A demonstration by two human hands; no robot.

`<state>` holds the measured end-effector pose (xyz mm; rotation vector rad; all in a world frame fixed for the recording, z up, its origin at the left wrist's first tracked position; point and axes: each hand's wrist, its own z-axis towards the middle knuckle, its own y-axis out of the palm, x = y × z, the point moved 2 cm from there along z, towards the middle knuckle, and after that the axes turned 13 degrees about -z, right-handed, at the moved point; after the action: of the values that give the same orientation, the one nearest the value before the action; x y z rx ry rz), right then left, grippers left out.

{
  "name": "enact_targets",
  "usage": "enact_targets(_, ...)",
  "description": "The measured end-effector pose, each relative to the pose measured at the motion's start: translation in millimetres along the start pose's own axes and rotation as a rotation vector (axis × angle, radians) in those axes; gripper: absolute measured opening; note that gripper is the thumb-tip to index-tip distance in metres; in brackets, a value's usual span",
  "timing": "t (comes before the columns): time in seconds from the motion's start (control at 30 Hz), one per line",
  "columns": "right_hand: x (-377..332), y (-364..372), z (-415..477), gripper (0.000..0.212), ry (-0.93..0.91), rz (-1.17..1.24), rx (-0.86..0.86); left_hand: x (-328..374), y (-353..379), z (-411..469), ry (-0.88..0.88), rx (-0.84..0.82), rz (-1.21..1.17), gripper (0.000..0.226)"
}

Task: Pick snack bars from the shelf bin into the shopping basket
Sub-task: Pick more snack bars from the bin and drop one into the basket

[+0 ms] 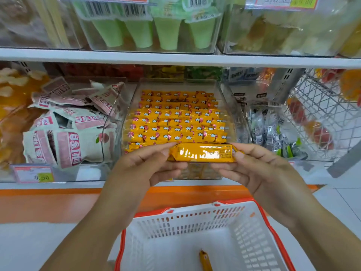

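An orange-wrapped snack bar (203,153) is held level in front of the shelf, back side toward me. My left hand (148,165) pinches its left end and my right hand (259,169) pinches its right end. Behind it a clear plastic bin (224,98) holds several rows of the same orange snack bars (175,120). Below my hands stands a white shopping basket with a red rim (261,214). One orange bar (205,261) lies on the basket floor.
A bin of pink-and-white packets (68,133) sits to the left, and silver-wrapped snacks (273,132) to the right. A wire rack (322,114) stands at far right. The upper shelf (175,58) carries green cups. An orange ledge (58,204) runs under the bins.
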<state>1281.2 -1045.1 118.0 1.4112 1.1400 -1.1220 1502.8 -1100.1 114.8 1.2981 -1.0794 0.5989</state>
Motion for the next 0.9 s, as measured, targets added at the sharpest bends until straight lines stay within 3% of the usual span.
enact_targets(0.1, 2, 1, 0, 0.051, 0.005, 0.030, -0.016, 1, -3, 5, -0.006, 0.006, 0.012, 0.030)
enact_targets(0.2, 5, 3, 3, 0.028, -0.047, -0.030, 0.030, 2, -2, 5, 0.024, 0.021, 0.086, 0.029)
enact_targets(0.33, 12, 1, 6, 0.049, -0.108, -0.246, 0.160, 1, -1, 3, 0.054, 0.066, 0.201, 0.031)
enact_targets(0.4, 13, 2, 5, 0.049, -0.137, -0.256, 0.179, 2, 3, 1, 0.080, 0.074, 0.238, 0.032)
enact_targets(0.53, 9, 5, 3, 0.032, -0.183, -0.162, 0.171, 3, 10, -3, 0.159, 0.090, 0.212, 0.006)
enact_targets(0.73, 5, 8, 0, 0.012, -0.206, -0.158, 0.186, 4, 11, -6, 0.238, 0.090, 0.259, 0.017)
enact_targets(0.83, 8, 6, 1, 0.034, -0.201, -0.187, 0.164, 3, 7, -2, 0.184, 0.094, 0.186, 0.013)
enact_targets(0.9, 9, 6, 3, 0.049, -0.177, -0.173, 0.111, 3, 5, 0, 0.129, 0.065, 0.147, 0.022)
